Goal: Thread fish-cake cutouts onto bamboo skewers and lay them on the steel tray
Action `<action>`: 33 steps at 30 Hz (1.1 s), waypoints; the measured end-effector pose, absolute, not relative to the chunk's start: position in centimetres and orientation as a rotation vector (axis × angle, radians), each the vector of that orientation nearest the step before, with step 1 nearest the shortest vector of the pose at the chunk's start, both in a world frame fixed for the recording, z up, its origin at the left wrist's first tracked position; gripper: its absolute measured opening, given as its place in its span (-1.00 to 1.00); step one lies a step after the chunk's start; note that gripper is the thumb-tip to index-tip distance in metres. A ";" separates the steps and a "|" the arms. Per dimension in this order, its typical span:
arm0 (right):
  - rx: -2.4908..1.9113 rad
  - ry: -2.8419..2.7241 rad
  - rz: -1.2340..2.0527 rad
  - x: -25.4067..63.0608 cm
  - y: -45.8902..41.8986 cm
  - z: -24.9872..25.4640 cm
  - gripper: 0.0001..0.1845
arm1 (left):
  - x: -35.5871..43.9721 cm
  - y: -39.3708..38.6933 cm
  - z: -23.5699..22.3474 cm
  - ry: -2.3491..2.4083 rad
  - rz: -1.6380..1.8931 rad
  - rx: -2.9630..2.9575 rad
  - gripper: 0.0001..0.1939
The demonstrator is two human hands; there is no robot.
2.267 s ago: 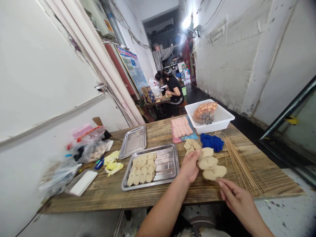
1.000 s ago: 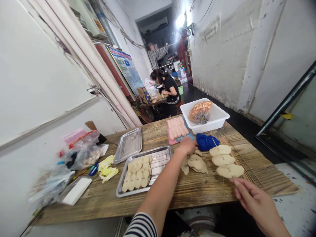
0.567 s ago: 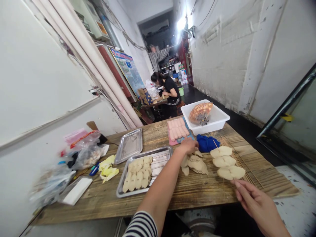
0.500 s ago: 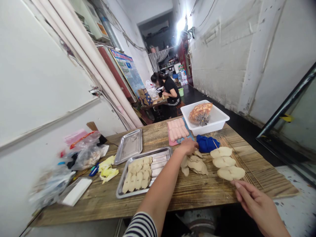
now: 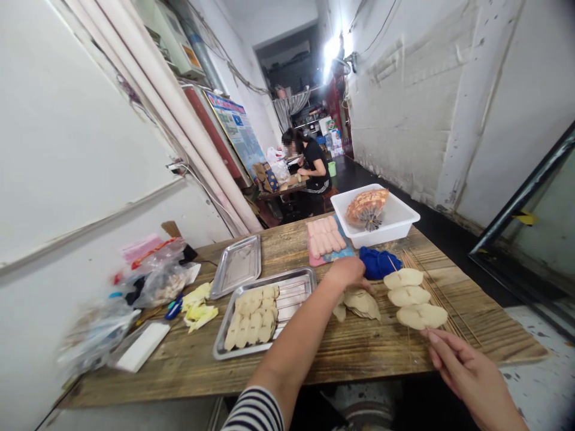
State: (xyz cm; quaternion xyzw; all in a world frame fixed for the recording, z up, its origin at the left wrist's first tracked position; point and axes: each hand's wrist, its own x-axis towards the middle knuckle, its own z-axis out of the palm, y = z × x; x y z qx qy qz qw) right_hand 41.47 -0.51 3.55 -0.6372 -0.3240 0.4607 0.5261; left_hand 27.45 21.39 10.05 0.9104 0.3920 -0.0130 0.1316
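My right hand [image 5: 471, 371] is closed on the lower end of a thin wooden skewer [image 5: 424, 333]. Three pale oval slices [image 5: 408, 296] are threaded on it, spaced along its length. My left hand [image 5: 348, 275] reaches across the table onto a loose pile of similar pale slices [image 5: 363, 304]. Its fingers point down and are mostly hidden behind the hand, so their grip does not show. Left of my forearm, a metal tray [image 5: 309, 281] holds rows of threaded slices [image 5: 252, 320], with bare sticks lying beside them.
Loose skewers [image 5: 442, 299] lie under and beyond the threaded slices. Further back are a blue cloth bundle [image 5: 380, 262], pink sausages [image 5: 326, 235] and a white tub [image 5: 406, 221]. An upside-down-looking second tray [image 5: 236, 266], yellow scraps [image 5: 197, 308] and plastic bags [image 5: 92, 335] occupy the left. A person [image 5: 314, 164] sits beyond.
My left hand has lowered and moved slightly toward me over the pile, covering more slices. My right hand still holds the skewer in much the same place.
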 end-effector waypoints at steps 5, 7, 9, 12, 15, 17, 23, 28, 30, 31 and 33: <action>-1.531 -0.779 1.087 41.8 -0.6 3.5 -0.50 | 28.8 20.1 9.7 1.207 0.069 2.660 -0.86; -1.536 -0.783 1.082 41.9 -0.6 3.5 -0.50 | 28.8 19.9 9.6 1.221 0.122 2.655 -0.89; -1.536 -0.781 1.085 41.9 -0.6 3.6 -0.50 | 28.8 19.7 9.5 1.239 0.160 2.643 -0.89; -1.522 -0.790 1.103 41.8 -0.4 3.6 -0.50 | 29.0 19.4 9.2 1.272 0.153 2.612 -0.89; -1.530 -0.803 1.106 41.7 -0.4 3.6 -0.49 | 29.5 19.2 8.9 1.313 0.120 2.573 -0.89; -1.539 -0.795 1.093 41.8 -0.5 3.6 -0.49 | 29.8 19.1 8.9 1.338 0.114 2.548 -0.85; -1.543 -0.781 1.072 42.0 -0.7 3.4 -0.50 | 28.7 19.6 10.2 1.351 0.231 2.445 -0.85; -1.529 -0.786 1.149 40.9 -0.9 4.3 -0.42 | 25.9 20.6 10.9 1.296 0.524 2.241 -0.85; -1.516 -0.787 1.205 40.0 -1.0 4.6 -0.38 | 25.0 20.5 10.6 1.269 0.642 2.111 -0.81; -1.506 -0.797 1.227 39.5 -1.1 4.6 -0.37 | 24.6 20.3 10.4 1.259 0.681 2.057 -0.79; -1.480 -0.834 1.271 38.5 -1.1 4.4 -0.38 | 24.0 19.5 9.8 1.195 0.776 1.864 -0.76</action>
